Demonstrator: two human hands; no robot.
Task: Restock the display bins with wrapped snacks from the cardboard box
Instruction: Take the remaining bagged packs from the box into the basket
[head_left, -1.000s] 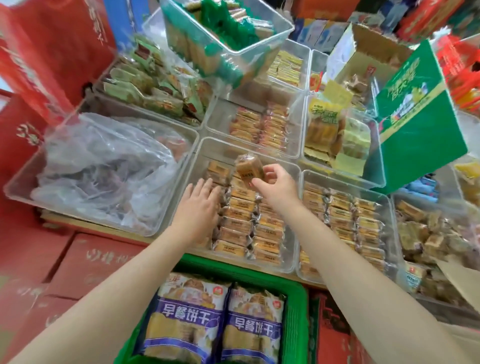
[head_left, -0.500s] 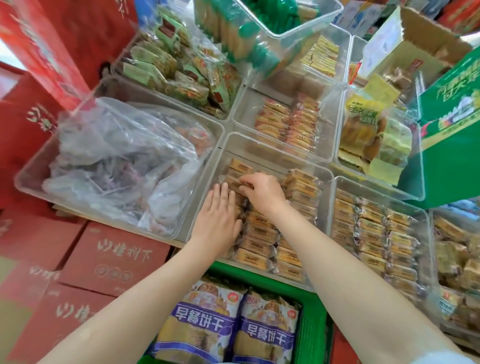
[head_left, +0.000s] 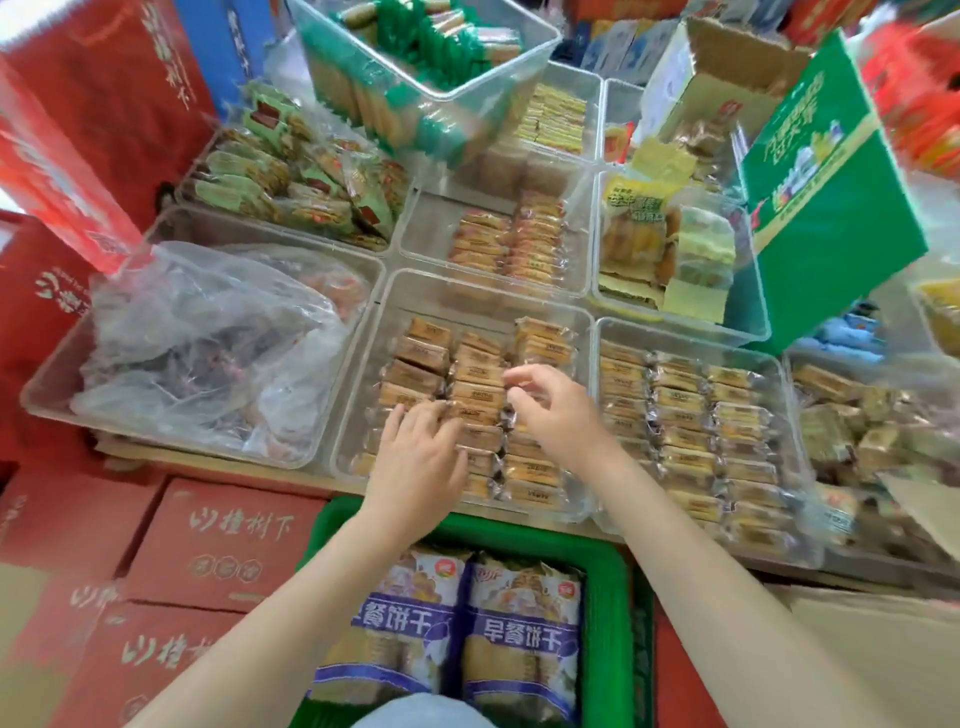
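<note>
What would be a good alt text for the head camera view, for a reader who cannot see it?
Two bare hands work over a clear display bin of wrapped snacks: the left hand rests flat on the rows, the right hand hovers with loosely curled fingers. More clear bins surround it; a green crate sits below.

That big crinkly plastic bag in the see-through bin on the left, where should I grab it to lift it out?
Probably grab the plastic bag by its bunched top folds, coming straight down from above. It slumps loosely inside the clear bin, whose walls block the sides, and the crumpled film gives fingers plenty to pinch.
</note>
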